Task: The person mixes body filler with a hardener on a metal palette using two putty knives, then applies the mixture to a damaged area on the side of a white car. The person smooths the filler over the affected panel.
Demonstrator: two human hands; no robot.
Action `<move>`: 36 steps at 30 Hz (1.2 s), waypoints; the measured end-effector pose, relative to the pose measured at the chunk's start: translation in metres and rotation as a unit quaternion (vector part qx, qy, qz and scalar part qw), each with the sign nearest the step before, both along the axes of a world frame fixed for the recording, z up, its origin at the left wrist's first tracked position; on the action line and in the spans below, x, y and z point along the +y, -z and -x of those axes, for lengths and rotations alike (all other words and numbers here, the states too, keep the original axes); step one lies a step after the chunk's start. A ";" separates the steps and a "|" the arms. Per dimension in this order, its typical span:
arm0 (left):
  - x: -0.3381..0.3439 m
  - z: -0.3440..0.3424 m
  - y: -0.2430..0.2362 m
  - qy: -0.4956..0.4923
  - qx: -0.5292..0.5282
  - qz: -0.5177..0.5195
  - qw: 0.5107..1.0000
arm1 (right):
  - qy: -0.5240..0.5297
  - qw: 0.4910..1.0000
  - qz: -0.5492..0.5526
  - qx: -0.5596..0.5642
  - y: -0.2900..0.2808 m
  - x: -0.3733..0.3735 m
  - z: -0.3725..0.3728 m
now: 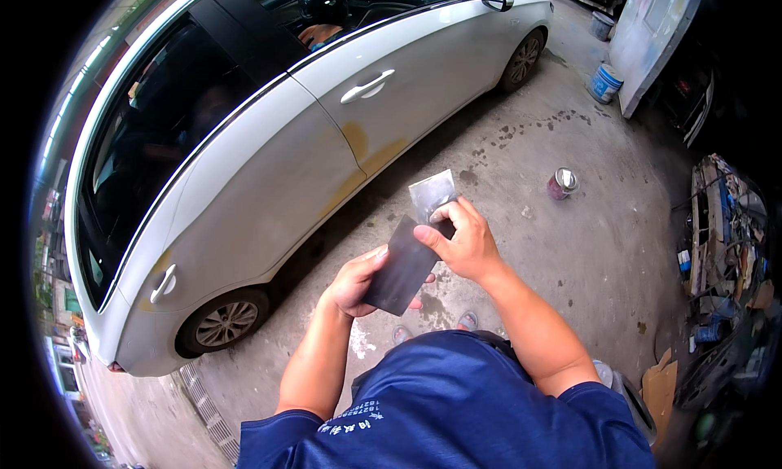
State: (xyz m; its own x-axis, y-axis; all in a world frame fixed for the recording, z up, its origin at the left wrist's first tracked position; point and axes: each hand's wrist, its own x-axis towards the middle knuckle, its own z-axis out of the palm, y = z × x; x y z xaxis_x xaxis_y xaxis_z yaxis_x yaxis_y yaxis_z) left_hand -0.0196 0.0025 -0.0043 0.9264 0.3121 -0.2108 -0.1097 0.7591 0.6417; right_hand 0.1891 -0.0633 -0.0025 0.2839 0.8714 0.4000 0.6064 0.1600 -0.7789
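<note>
My left hand (356,283) is closed around a dark grey rectangular sheet or board (401,269), thumb along its near edge and fingertips showing past the far side. My right hand (466,241) grips a flat, silvery-grey scraper-like piece (433,194) with a pale edge. The right thumb lies over the upper end of the dark board, so the two flat pieces meet or overlap there. Both are held in front of my body, above the floor. To the left stands a white car (252,168) with yellowish-tan patches (358,143) on its doors.
A reddish can (562,184) stands on the stained concrete floor (521,257). Farther back are a blue-and-white bucket (605,83) and a leaning white panel (656,41). Piled car parts (717,233) line the right side, near torn cardboard (658,385). A floor grate (204,408) lies behind the rear wheel.
</note>
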 end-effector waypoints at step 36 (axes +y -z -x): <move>-0.009 0.007 0.037 -0.423 0.164 -0.054 0.890 | -0.010 0.969 -0.013 0.246 0.024 -0.021 0.018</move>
